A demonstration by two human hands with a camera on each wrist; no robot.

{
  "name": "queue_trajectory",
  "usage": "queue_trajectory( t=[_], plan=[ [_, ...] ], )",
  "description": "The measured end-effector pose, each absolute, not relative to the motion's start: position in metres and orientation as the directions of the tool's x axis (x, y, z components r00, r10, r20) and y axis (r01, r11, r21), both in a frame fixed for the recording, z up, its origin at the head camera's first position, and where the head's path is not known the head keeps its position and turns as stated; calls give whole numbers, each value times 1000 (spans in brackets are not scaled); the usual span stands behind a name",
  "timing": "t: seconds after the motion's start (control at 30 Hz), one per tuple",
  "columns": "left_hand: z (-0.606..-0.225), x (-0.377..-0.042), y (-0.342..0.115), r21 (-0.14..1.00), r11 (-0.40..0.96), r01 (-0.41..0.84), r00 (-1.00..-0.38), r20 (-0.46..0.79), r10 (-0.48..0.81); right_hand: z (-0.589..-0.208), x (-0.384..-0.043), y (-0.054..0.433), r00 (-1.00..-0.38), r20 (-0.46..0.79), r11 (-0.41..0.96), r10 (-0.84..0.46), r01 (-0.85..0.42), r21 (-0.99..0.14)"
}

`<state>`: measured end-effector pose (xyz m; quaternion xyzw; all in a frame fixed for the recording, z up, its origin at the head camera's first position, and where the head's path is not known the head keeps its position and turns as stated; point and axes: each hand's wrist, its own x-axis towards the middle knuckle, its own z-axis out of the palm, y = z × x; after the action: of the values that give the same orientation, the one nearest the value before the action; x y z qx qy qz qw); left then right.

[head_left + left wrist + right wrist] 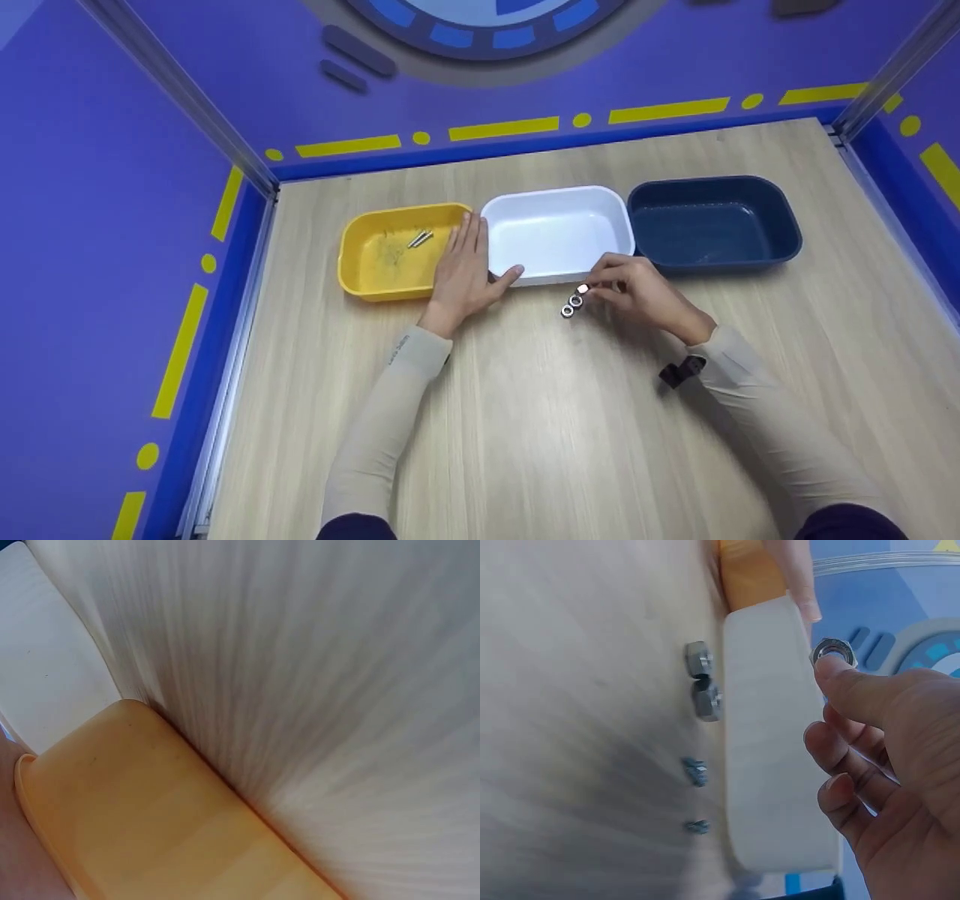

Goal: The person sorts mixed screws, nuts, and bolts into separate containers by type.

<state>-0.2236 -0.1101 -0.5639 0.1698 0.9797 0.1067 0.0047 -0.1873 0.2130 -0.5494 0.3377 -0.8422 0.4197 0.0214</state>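
My right hand (pixel 634 289) pinches a metal hex nut (pixel 832 650) between thumb and finger, just in front of the white bin (pixel 559 279). Two more nuts (pixel 703 682) sit side by side on the table below it. Closer to the right, two small screws (pixel 695 771) lie along the white bin's front, seen only in the right wrist view. With fingers straight, my left hand (pixel 466 274) rests across the meeting rims of the yellow bin (pixel 394 295) and the white bin. A few silver screws (pixel 421 238) lie in the yellow bin.
A dark blue bin (pixel 720 268) stands against the white bin's right side, completing a row. The wooden table (pixel 525 435) spreads out in front. Blue panels with yellow marks (pixel 502 129) enclose the back and sides.
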Motion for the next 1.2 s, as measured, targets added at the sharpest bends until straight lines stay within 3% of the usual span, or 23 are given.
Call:
queue_trajectory(
  t=[0.17,0.87,1.2],
  plan=[
    [-565,-223,-110,213,921,327,-944,22,330,-543,-198,209,-763,336,417,-553,-602,-681],
    [-566,-224,-109,174,920,351,-936,43,349,-543,-253,189,-852,256,482,-457,-479,-734],
    [-565,-225,-109,186,922,341,-940,47,338,-543,-274,176,-864,211,545,-456,-459,-701]
  ],
)
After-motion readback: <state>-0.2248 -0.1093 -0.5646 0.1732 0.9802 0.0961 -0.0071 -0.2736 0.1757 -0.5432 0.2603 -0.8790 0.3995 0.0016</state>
